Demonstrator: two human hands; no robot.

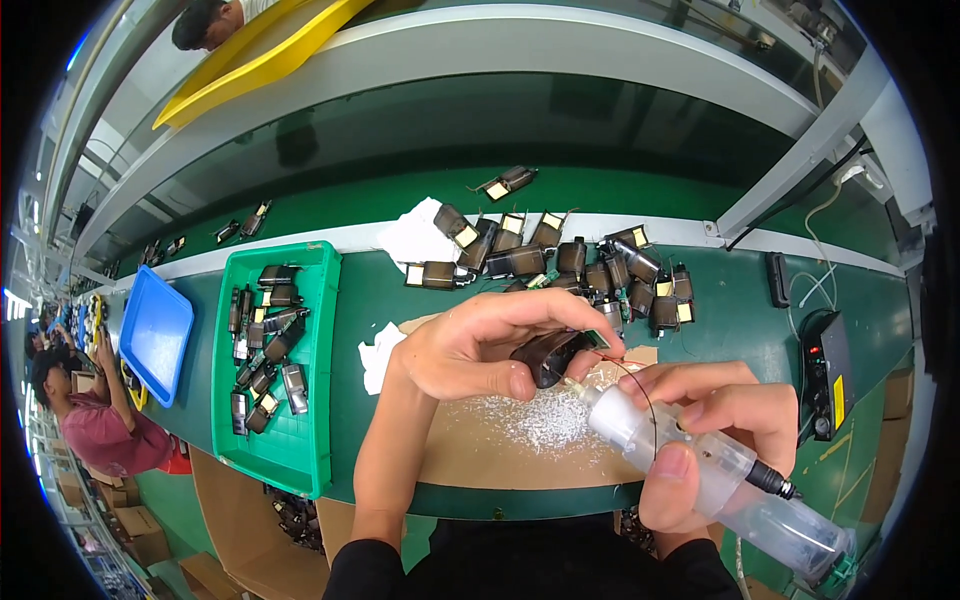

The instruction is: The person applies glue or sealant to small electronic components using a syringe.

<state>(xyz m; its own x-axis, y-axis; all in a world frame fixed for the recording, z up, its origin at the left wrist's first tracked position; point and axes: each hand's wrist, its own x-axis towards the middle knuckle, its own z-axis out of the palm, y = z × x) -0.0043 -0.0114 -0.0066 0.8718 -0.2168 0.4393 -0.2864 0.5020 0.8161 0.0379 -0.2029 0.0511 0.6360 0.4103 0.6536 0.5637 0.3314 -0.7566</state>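
Observation:
My left hand [465, 345] is closed around a small dark plastic housing [545, 358], held between thumb and fingers. Thin red and black wires run from it toward my right hand. That right hand [745, 405] grips a clear plastic syringe-like dispenser [715, 475] with a white front end. Its narrow tip meets the open end of the housing, though my fingers partly cover the exact contact. Below both hands lies a brown cardboard sheet [460, 455] strewn with white bits [545, 420]. Behind them is a pile of similar dark housings [570, 258], some with pale yellow patches.
To the left, a green tray [322, 380] holds several dark housings, with a blue tray [158, 325] beyond it. A black control box [824, 375] with a red light stands at right. White tissue [378, 355] lies beside my left forearm. A co-worker [110, 420] is at far left.

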